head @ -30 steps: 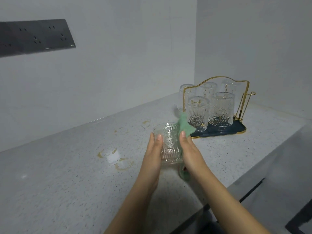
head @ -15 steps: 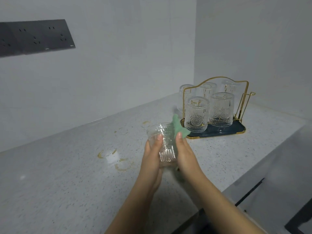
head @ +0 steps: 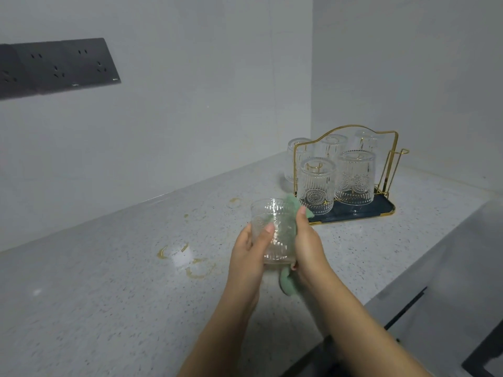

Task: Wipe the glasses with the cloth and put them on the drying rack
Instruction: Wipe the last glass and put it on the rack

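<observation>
Glass (head: 273,231), clear and ribbed, is held upright above the speckled counter (head: 95,295), left of and nearer the camera than the drying rack (head: 351,210). The left hand (head: 249,250) curls its fingers and thumb around the glass's left side, thumb tip on the front wall. The right hand (head: 307,240) presses a green cloth (head: 292,206) against the glass's right side, fingers wrapped round both; one end of the cloth shows above the rim, the other hangs below the palm.

Six glasses in all: one in hand and five upside down at the gold wire rack, two in front (head: 316,185) and three behind (head: 333,145), the leftmost of those at the rack's edge; whether it stands on the dark tray cannot be told.

Left of the rack, yellowish ring stains (head: 194,270) mark the counter beside the left hand. Far left of the rack, a dark socket panel (head: 57,66) runs along the wall. Nothing lies between the held glass and the rack.
</observation>
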A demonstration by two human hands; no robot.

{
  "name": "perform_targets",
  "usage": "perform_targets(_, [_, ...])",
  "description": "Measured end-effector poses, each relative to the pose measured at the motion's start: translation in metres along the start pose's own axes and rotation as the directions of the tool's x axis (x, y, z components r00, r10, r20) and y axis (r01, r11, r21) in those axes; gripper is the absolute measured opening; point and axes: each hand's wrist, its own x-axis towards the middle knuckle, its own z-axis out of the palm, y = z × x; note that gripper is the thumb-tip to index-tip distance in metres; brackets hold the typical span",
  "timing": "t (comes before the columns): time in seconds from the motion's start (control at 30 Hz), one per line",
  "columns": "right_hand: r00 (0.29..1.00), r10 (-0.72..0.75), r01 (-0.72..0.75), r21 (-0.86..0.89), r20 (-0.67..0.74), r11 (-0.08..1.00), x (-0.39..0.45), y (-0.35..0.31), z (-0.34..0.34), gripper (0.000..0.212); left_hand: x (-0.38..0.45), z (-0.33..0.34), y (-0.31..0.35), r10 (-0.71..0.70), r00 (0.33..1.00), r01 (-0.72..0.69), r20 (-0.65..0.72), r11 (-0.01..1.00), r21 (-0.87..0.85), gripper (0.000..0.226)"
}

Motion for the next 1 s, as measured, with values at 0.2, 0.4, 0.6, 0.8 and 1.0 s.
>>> perform_targets(0.2, [0.964,-0.239,0.253,-0.126,0.117,0.959,-0.037,0.01,0.007,0.035,0.002,-0.004,-0.002,0.038,0.998,-0.038,-0.041,0.999,0.004,0.076])
perform_targets(0.4, [0.986,-0.152,0.155,-0.05,0.071,0.987,-0.019,0.007,0.005,0.06,-0.002,0.001,-0.004,0.04,0.998,-0.044,-0.037,0.994,-0.096,0.059])
perform_targets(0.6, [0.991,-0.132,0.133,-0.063,0.02,0.989,-0.02,-0.002,-0.002,0.058,0.003,0.004,-0.003,-0.016,1.0,0.016,-0.004,0.998,-0.06,0.08])
perform_targets(0.8, [0.92,-0.379,0.392,-0.251,0.101,0.885,-0.039,0.011,0.009,0.067,-0.004,0.005,-0.001,0.026,0.994,-0.026,-0.104,1.0,0.002,0.053])
perform_targets(1.0, [0.988,-0.15,0.151,-0.105,0.018,0.983,-0.005,0.0,0.003,0.063,-0.003,0.0,-0.001,-0.083,0.993,0.1,0.083,0.969,-0.225,0.054])
